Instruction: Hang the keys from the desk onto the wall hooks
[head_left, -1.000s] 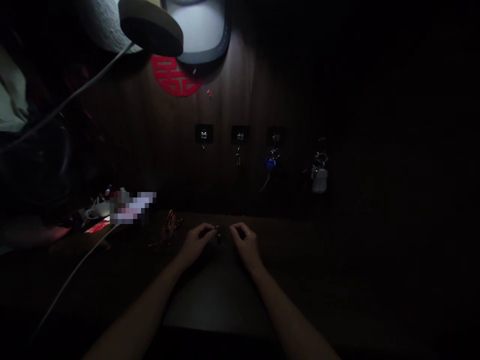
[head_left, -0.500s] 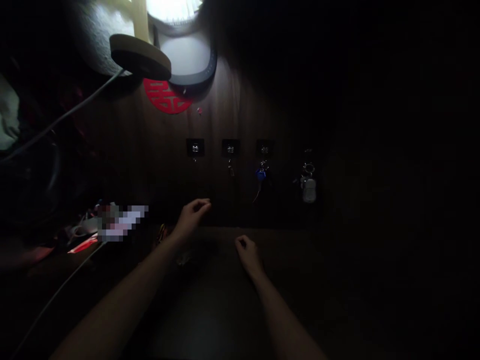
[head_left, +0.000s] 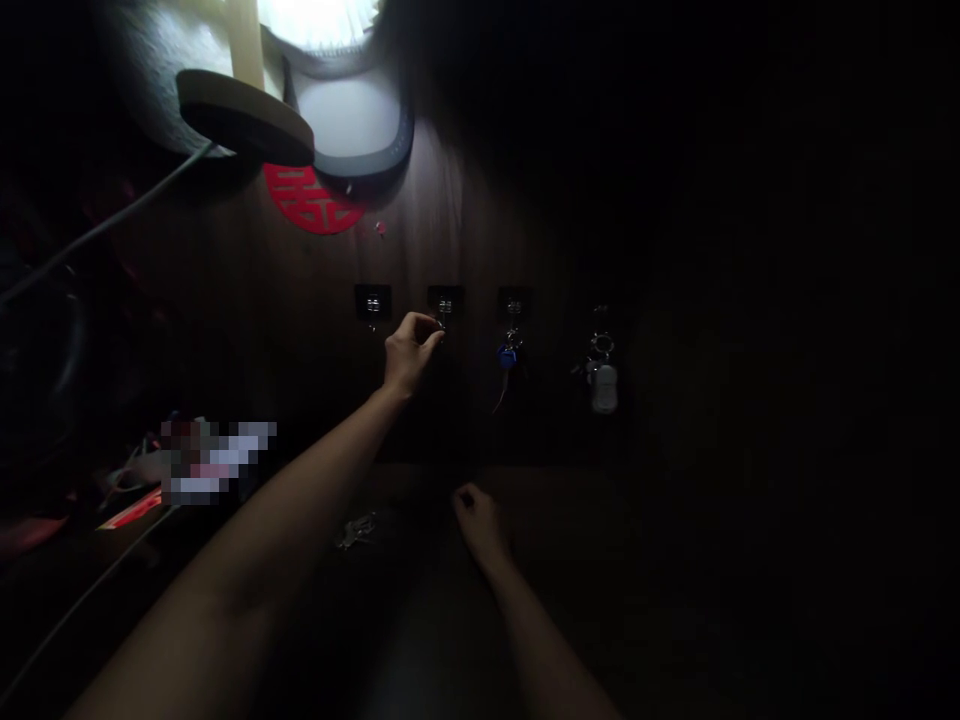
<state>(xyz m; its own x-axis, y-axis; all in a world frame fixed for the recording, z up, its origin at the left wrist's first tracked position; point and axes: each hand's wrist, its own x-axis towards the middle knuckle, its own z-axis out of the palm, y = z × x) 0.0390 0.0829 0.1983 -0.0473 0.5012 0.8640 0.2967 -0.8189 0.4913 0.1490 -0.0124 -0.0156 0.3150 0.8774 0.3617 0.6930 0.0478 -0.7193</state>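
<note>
My left hand (head_left: 411, 352) is raised to the second of a row of wall hooks (head_left: 445, 298). Its thumb and forefinger pinch a small metal piece (head_left: 441, 326) under that hook; the fingers hide most of it. Lower down, near the surface, my right hand (head_left: 480, 525) stays curled with thumb and finger together, and nothing shows in it. A bunch of keys (head_left: 356, 530) lies below my left forearm. To the right hang a blue-tagged key ring (head_left: 508, 357) and a key ring with a pale fob (head_left: 604, 388).
At the upper left, a lamp with a round base (head_left: 244, 118) stands by a grey rounded device (head_left: 349, 115) and a red paper cut-out (head_left: 311, 200). A white cable (head_left: 142, 205) runs left. Papers (head_left: 225, 465) lie at left. The right side is dark.
My left hand has moved up and slightly right, from below the hooks to the second hook, where it now pinches the hanging piece. My right hand keeps its pose. The view has shifted slightly.
</note>
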